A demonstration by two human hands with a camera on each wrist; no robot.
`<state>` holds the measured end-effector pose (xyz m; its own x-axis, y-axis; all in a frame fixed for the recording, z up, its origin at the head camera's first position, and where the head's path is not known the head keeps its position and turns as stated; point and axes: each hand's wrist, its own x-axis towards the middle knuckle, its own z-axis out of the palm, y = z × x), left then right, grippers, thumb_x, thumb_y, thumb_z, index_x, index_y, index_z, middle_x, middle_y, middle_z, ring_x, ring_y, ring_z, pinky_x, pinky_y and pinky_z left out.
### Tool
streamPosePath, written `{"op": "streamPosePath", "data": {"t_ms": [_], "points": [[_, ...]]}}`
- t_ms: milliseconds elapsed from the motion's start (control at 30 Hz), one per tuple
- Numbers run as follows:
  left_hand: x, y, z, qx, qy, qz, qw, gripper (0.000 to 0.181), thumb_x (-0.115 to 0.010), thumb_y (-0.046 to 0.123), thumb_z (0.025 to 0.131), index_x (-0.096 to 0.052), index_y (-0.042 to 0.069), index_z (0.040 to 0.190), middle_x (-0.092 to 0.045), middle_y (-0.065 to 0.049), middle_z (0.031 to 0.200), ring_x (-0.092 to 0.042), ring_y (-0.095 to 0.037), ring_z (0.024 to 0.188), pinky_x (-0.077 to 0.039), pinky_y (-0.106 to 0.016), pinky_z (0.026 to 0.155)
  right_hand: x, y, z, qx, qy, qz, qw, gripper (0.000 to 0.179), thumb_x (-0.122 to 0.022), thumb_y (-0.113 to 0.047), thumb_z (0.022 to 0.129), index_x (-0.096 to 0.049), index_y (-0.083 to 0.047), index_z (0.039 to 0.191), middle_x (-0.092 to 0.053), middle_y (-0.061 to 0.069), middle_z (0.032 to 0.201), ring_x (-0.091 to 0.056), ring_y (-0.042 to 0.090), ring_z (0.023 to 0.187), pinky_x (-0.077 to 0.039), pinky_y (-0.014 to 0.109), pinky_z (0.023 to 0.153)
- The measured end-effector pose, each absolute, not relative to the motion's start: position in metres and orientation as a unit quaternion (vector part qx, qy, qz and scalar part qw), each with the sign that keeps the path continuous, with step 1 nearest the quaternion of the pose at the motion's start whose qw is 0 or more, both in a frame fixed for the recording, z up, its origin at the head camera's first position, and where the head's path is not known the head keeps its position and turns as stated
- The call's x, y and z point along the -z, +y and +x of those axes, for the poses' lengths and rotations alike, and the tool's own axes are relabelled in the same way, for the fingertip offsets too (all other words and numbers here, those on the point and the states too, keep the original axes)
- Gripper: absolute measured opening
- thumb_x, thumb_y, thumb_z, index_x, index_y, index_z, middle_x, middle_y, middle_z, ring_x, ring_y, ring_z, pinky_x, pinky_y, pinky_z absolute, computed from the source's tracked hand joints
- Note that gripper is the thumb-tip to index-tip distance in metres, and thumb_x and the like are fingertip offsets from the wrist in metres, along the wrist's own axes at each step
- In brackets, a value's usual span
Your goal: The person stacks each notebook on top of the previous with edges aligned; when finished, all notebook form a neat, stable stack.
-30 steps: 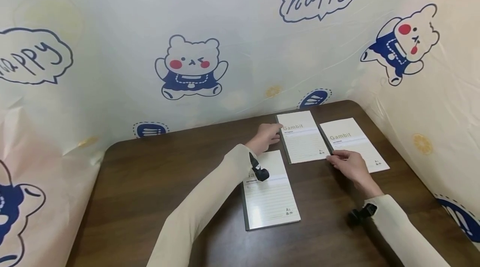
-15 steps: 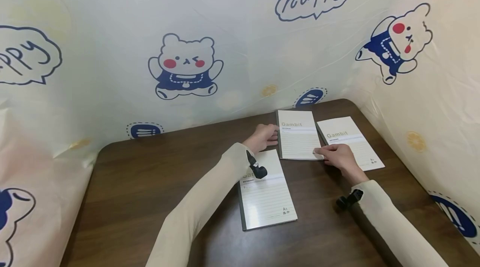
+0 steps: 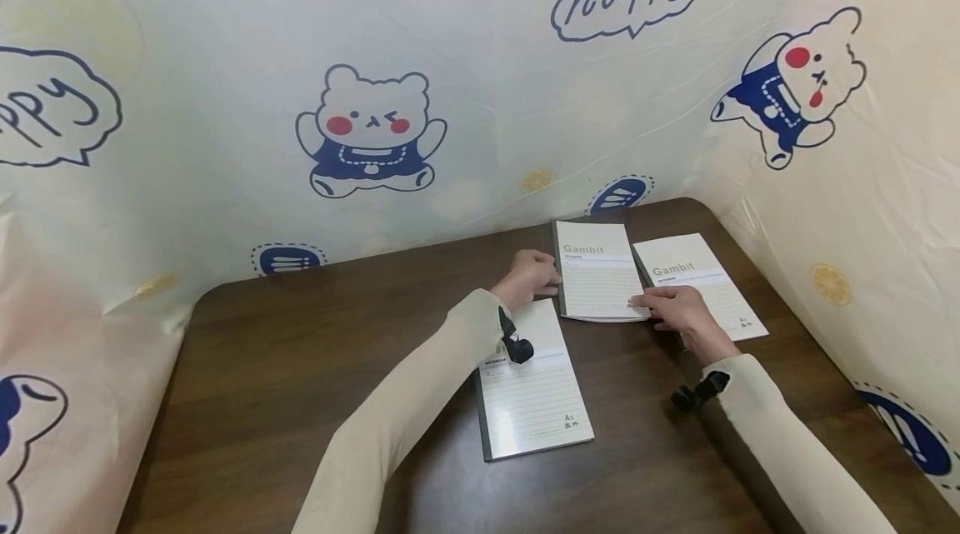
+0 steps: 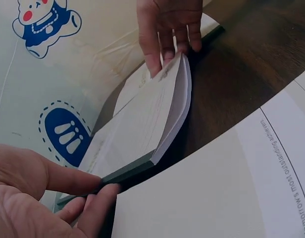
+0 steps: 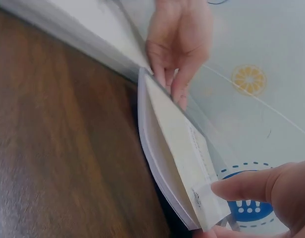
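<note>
Three white "Gambit" notebooks with dark spines lie on the brown table. My left hand (image 3: 531, 274) pinches the spine of the back middle notebook (image 3: 596, 271), thumb and fingers at its left edge. My right hand (image 3: 681, 313) holds that notebook's lower right corner, the thumb (image 5: 241, 186) on the cover and fingers beneath. The notebook is raised off the table along its near edge, and its pages (image 4: 177, 114) bow below the cover. Under my left forearm lies the front notebook (image 3: 536, 401), its upper part partly hidden. Beside my right hand is the right notebook (image 3: 708, 276), its lower left covered.
The brown table (image 3: 315, 367) has a rounded far edge. A pale curtain (image 3: 480, 84) printed with bears and "happy" bubbles hangs around its back and sides. Black wrist cameras are strapped on both sleeves.
My right hand has moved left from between the two back notebooks and taken the middle one's lower right corner. That notebook's near edge now lifts and bows. My left hand stays at the spine.
</note>
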<state>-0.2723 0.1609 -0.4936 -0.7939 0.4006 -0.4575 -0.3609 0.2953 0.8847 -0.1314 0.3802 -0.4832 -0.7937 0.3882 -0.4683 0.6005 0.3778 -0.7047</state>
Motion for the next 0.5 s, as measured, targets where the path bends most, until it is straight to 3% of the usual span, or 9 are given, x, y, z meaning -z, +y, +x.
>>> {"op": "streamPosePath", "data": {"t_ms": [133, 300, 400, 500], "points": [[0.4947, 0.1597, -0.2716, -0.593, 0.741, 0.008, 0.315, 0.048, -0.065, -0.006, 0.094, -0.057, -0.002, 0.141, -0.065, -0.024, 0.131, -0.073, -0.036, 0.114, -0.062, -0.036, 0.095, 0.4829, 0.3803, -0.1334, 0.486, 0.808, 0.31, 0.12, 0.061, -0.066, -0.032, 0.1, -0.054, 0.006, 0.146, -0.054, 0.028, 0.145, -0.065, 0.038, 0.12, -0.059, 0.034, 0.087], [0.4961, 0.1593, -0.2722, -0.597, 0.74, 0.006, 0.31, 0.045, -0.067, -0.005, 0.094, -0.06, -0.001, 0.139, -0.064, -0.023, 0.134, -0.075, -0.035, 0.111, -0.063, -0.034, 0.091, 0.4816, 0.3822, -0.1315, 0.531, 0.79, 0.293, 0.093, 0.056, -0.064, -0.018, 0.101, -0.05, 0.013, 0.146, -0.053, 0.027, 0.144, -0.063, 0.017, 0.105, -0.063, 0.024, 0.078], [0.4964, 0.1586, -0.2725, -0.602, 0.735, 0.003, 0.311, 0.044, -0.069, -0.005, 0.094, -0.061, 0.0, 0.137, -0.064, -0.023, 0.136, -0.076, -0.033, 0.109, -0.064, -0.032, 0.087, 0.4814, 0.3837, -0.1307, 0.561, 0.775, 0.279, 0.083, 0.055, -0.063, -0.012, 0.101, -0.047, 0.016, 0.146, -0.061, 0.021, 0.13, -0.062, 0.004, 0.089, -0.063, 0.021, 0.074], [0.495, 0.1565, -0.2731, -0.609, 0.726, 0.004, 0.319, 0.045, -0.069, -0.005, 0.093, -0.061, 0.0, 0.137, -0.064, -0.022, 0.138, -0.075, -0.032, 0.11, -0.064, -0.031, 0.086, 0.4816, 0.3851, -0.1305, 0.592, 0.756, 0.266, 0.082, 0.056, -0.062, -0.008, 0.102, -0.043, 0.018, 0.147, -0.065, 0.011, 0.11, -0.064, -0.001, 0.079, -0.063, 0.021, 0.074]]}}
